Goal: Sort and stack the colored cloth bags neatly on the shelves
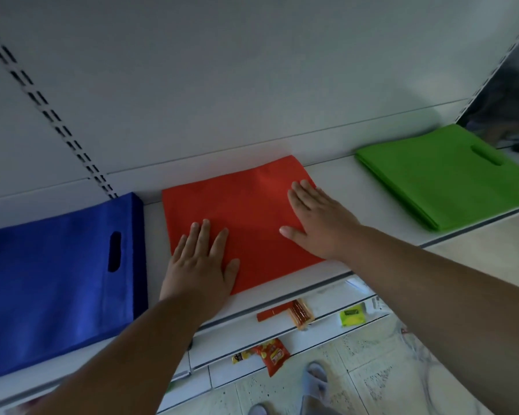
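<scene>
With my left hand (pixel 200 265) and right hand (pixel 315 218) pressing flat on the red bags (pixel 240 211), mid-shelf (pixel 336 172) between blue stack (pixel 54 283) and green stack (pixel 444 175), sorting looks nearly finished

- Red cloth bag (pixel 237 217) lies flat at frame centre on the white shelf (pixel 336 172).
- Left hand (pixel 200 265), fingers straight, presses flat on the bag's lower-left corner.
- Right hand (pixel 315 220), fingers spread, lies flat on the bag's right edge.
- Blue bag stack (pixel 57 283) at left of frame; dark handle slot faces the red bag. Narrow strip of shelf between them.
- Green bag stack (pixel 450 181) at right of frame, well apart from the red bag.
- Lower shelves, bottom centre: red snack packet (pixel 271 354), small green packet (pixel 352 316).
- Slippered foot (pixel 315 381) on tiled floor.
</scene>
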A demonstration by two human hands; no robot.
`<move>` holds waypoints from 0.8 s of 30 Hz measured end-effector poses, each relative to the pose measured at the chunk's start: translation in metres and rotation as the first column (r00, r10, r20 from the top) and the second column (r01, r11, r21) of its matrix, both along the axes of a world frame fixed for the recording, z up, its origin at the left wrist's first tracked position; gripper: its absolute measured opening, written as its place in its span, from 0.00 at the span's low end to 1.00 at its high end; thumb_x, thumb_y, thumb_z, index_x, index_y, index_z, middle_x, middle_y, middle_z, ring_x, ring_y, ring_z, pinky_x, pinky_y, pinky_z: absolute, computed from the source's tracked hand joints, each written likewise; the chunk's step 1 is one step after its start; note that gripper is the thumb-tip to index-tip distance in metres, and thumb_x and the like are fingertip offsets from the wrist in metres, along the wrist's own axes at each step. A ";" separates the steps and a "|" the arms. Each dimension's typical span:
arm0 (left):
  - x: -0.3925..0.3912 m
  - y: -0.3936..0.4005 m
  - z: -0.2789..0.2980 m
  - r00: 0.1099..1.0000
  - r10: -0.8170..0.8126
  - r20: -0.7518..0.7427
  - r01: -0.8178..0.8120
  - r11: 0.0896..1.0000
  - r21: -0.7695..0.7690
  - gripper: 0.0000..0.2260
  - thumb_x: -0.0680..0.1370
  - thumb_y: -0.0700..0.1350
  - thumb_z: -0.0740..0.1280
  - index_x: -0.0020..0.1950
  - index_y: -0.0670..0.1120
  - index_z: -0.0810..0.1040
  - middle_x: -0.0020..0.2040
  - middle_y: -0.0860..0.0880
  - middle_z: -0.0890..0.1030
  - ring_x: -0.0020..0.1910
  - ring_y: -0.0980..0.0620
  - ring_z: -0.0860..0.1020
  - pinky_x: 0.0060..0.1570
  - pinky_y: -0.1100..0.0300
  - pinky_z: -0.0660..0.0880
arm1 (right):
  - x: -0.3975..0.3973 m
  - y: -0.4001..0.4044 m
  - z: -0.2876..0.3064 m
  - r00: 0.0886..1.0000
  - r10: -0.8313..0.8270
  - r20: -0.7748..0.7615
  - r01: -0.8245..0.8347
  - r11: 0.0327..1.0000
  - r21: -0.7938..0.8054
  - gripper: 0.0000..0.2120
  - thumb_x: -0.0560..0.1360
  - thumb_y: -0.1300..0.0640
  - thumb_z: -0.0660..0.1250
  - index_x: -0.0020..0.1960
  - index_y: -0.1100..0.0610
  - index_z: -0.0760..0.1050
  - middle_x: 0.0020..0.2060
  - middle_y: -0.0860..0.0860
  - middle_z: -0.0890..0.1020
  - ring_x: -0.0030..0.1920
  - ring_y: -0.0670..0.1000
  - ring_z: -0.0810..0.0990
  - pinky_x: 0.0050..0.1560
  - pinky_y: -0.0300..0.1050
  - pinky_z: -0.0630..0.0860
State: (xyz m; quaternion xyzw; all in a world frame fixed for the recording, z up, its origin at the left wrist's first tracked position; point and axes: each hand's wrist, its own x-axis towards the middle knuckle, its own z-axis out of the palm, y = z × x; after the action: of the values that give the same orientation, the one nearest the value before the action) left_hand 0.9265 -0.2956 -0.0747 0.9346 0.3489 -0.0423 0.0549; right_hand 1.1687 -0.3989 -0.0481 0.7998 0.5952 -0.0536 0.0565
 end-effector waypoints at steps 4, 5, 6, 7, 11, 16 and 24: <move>-0.002 0.000 -0.002 1.000 -0.005 0.015 0.005 1.000 0.009 0.35 0.74 0.66 0.31 0.79 0.52 0.38 0.79 0.46 0.37 0.77 0.48 0.36 0.76 0.51 0.39 | 0.009 -0.013 -0.012 0.990 -0.055 -0.131 0.060 0.998 0.036 0.42 0.77 0.31 0.42 0.79 0.58 0.37 0.78 0.53 0.38 0.77 0.48 0.35 0.73 0.42 0.38; -0.002 0.000 -0.002 1.000 0.000 0.013 0.000 1.000 0.005 0.35 0.74 0.66 0.31 0.79 0.52 0.37 0.79 0.46 0.37 0.77 0.49 0.35 0.76 0.51 0.38 | 0.009 -0.013 -0.013 0.987 -0.057 -0.148 0.065 0.997 0.051 0.41 0.78 0.33 0.43 0.79 0.58 0.37 0.78 0.52 0.37 0.77 0.48 0.35 0.72 0.42 0.38; -0.001 0.001 -0.001 1.000 0.002 0.006 -0.002 1.000 0.000 0.36 0.74 0.67 0.31 0.79 0.52 0.36 0.79 0.46 0.37 0.77 0.49 0.36 0.76 0.52 0.38 | 0.009 -0.012 -0.013 0.985 -0.060 -0.163 0.069 0.996 0.054 0.40 0.79 0.34 0.44 0.79 0.58 0.37 0.78 0.52 0.37 0.77 0.48 0.35 0.72 0.42 0.38; -0.001 0.000 0.000 1.000 0.001 -0.010 -0.001 1.000 -0.006 0.36 0.74 0.67 0.31 0.79 0.53 0.36 0.79 0.46 0.37 0.77 0.49 0.36 0.76 0.52 0.38 | 0.010 -0.012 -0.013 0.983 -0.063 -0.174 0.072 0.996 0.043 0.39 0.80 0.35 0.45 0.79 0.58 0.37 0.78 0.52 0.37 0.77 0.48 0.35 0.71 0.42 0.38; 0.004 0.005 0.009 0.991 -0.024 -0.128 0.020 0.999 -0.033 0.32 0.78 0.65 0.38 0.79 0.53 0.36 0.79 0.44 0.36 0.78 0.46 0.37 0.76 0.50 0.40 | 0.012 -0.007 -0.004 0.982 -0.069 -0.176 0.063 0.997 -0.039 0.39 0.81 0.36 0.47 0.79 0.59 0.38 0.78 0.53 0.38 0.78 0.49 0.37 0.74 0.45 0.41; 0.014 0.007 0.037 0.991 -0.020 -0.130 0.012 0.998 -0.064 0.31 0.80 0.64 0.49 0.80 0.53 0.47 0.80 0.44 0.47 0.79 0.45 0.47 0.76 0.48 0.48 | 0.010 -0.003 0.040 0.987 -0.053 -0.154 0.064 0.996 0.062 0.38 0.80 0.37 0.52 0.80 0.60 0.45 0.79 0.55 0.48 0.79 0.52 0.45 0.76 0.47 0.47; 0.062 -0.061 0.076 0.935 -0.151 0.321 0.144 0.989 0.047 0.18 0.78 0.56 0.60 0.67 0.53 0.71 0.63 0.52 0.73 0.63 0.48 0.71 0.63 0.52 0.67 | 0.006 -0.063 0.099 0.994 -0.054 -0.100 0.095 0.881 0.464 0.29 0.79 0.46 0.62 0.75 0.58 0.63 0.70 0.56 0.72 0.69 0.58 0.69 0.68 0.54 0.67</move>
State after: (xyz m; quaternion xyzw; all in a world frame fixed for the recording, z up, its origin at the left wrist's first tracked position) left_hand 0.9888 -0.3562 0.0012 0.9529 0.2646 0.1113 0.0975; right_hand 1.1750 -0.4622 0.0504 0.8090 0.5613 0.0558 -0.1655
